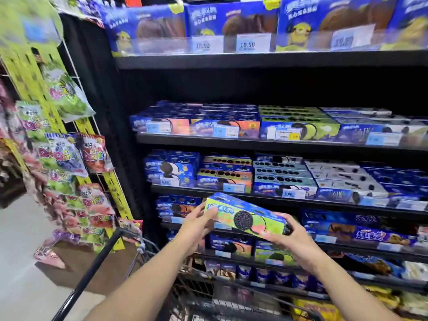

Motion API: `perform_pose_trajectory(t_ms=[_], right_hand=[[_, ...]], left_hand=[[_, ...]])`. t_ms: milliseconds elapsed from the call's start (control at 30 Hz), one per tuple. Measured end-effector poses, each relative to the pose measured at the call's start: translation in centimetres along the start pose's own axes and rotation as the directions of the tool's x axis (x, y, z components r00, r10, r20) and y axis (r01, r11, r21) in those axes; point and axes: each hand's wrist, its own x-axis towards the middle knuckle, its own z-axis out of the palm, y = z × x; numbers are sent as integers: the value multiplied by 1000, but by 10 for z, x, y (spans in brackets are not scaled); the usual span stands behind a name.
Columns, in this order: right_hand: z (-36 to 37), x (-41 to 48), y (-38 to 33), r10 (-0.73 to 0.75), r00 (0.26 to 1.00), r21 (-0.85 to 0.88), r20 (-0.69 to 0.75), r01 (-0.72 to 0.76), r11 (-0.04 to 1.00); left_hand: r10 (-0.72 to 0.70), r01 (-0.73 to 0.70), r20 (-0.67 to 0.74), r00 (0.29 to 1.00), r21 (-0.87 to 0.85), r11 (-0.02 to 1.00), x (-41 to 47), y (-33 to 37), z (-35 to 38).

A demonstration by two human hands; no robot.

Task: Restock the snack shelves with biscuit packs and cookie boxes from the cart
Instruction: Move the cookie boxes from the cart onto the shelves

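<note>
Both my forearms reach out over the cart (99, 258), whose black handle runs under my left arm. My left hand (194, 228) grips the left end of a green-and-blue cookie box (245, 215), fingertips on its printed face. My right hand (296, 244) curls round the right end from below. I have the box in the air, left end higher, in front of the lower shelves (278, 144). Behind it, blue cookie boxes fill every level, with matching green boxes (298, 126) higher up. Candy bags (67, 156) hang on a rack at the left.
</note>
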Motion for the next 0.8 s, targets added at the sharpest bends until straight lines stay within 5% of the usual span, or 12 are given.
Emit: perform_pose_trajectory(t_ms=[233, 333, 500, 800], right_hand=[[0, 46, -49, -229, 965, -168, -130, 206, 964], [-3, 71, -65, -300, 946, -182, -126, 276, 944], [-4, 126, -77, -327, 943, -341, -64, 287, 895], [-9, 187, -92, -205, 973, -603, 110, 229, 764]], left_hand=[[17, -16, -199, 980, 7, 1000, 41, 27, 27], [68, -57, -126, 990, 87, 995, 57, 28, 34], [127, -127, 19, 992, 255, 958, 85, 32, 29], [265, -209, -4, 964, 600, 772, 118, 32, 14]])
